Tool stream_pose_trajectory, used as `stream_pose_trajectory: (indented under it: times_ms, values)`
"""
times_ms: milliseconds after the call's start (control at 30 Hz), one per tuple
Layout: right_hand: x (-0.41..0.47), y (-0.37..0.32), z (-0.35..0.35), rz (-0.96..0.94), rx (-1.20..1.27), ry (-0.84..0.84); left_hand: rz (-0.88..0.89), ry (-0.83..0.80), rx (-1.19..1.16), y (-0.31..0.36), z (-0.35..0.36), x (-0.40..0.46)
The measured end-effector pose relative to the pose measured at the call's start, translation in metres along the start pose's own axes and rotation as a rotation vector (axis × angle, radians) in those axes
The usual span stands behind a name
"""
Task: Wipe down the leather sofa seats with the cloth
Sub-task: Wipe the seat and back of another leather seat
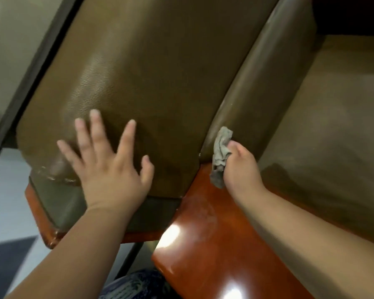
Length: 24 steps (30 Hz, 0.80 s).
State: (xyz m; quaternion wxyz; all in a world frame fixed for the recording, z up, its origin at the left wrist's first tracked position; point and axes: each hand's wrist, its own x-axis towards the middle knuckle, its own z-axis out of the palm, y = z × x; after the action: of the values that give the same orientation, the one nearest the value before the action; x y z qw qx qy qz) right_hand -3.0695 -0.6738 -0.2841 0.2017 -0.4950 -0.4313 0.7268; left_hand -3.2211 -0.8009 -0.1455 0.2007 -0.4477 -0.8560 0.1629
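Fingers spread, the left hand [112, 167] lies flat on the brown leather seat cushion [151, 87]. The right hand [240, 167] grips a bunched grey cloth [220, 154] against the padded armrest [257, 87], just above its glossy wooden front [203, 223].

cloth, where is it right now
In the head view the grey cloth is bunched in the right hand, right of centre, at the padded leather armrest just above the glossy wooden arm.

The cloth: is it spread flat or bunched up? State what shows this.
Bunched up. The cloth hangs in crumpled folds from the right hand, which grips it beside the armrest.
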Motion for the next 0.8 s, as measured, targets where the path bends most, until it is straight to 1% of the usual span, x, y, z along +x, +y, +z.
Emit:
stream_pose_trajectory:
  times_ms: [67, 133, 167, 233, 267, 333, 367, 400, 433, 500, 567, 633, 700, 733, 767, 800]
  values:
    - [0.015, -0.008, -0.023, -0.046, -0.022, 0.005, 0.284, -0.048, -0.020, 0.040, 0.004, 0.029]
    - [0.032, -0.013, -0.039, -0.148, -0.118, 0.052, 0.509, -0.066, 0.034, 0.070, 0.011, 0.072]
    - [0.041, -0.015, -0.042, -0.202, -0.172, 0.064, 0.586, -0.056, 0.101, 0.080, 0.014, 0.095]
    - [0.058, -0.015, -0.039, -0.310, -0.308, 0.045, 0.681, -0.042, 0.280, 0.089, 0.022, 0.137]
    - [0.065, -0.011, -0.033, -0.371, -0.442, 0.015, 0.709, -0.038, 0.380, 0.089, 0.026, 0.151]
    - [0.075, 0.003, -0.021, -0.491, -0.852, -0.072, 0.743, -0.015, 0.544, 0.089, 0.038, 0.163]
    - [0.077, 0.013, -0.014, -0.516, -1.018, -0.125, 0.758, -0.006, 0.591, 0.089, 0.042, 0.164]
    - [0.076, 0.023, -0.008, -0.513, -1.095, -0.169, 0.772, 0.000, 0.594, 0.089, 0.045, 0.162]
    - [0.076, 0.032, -0.004, -0.514, -1.111, -0.177, 0.778, 0.007, 0.564, 0.090, 0.048, 0.161]
    - [0.088, 0.036, -0.003, -0.599, -1.122, -0.122, 0.782, 0.034, 0.492, 0.089, 0.051, 0.162]
    - [0.115, 0.017, -0.002, -0.683, -1.131, 0.029, 0.799, 0.039, 0.438, 0.087, 0.055, 0.167]
    - [0.152, -0.014, -0.007, -0.625, -1.128, 0.172, 0.822, 0.042, 0.404, 0.089, 0.061, 0.167]
    - [0.169, -0.032, -0.010, -0.547, -1.070, 0.190, 0.843, 0.055, 0.390, 0.091, 0.067, 0.166]
    - [0.164, -0.031, -0.010, -0.529, -1.047, 0.170, 0.852, 0.060, 0.377, 0.092, 0.070, 0.166]
    - [0.151, -0.021, -0.008, -0.539, -1.070, 0.137, 0.857, 0.064, 0.359, 0.093, 0.072, 0.167]
    - [0.130, -0.006, -0.007, -0.573, -1.121, 0.055, 0.856, 0.070, 0.350, 0.092, 0.072, 0.168]
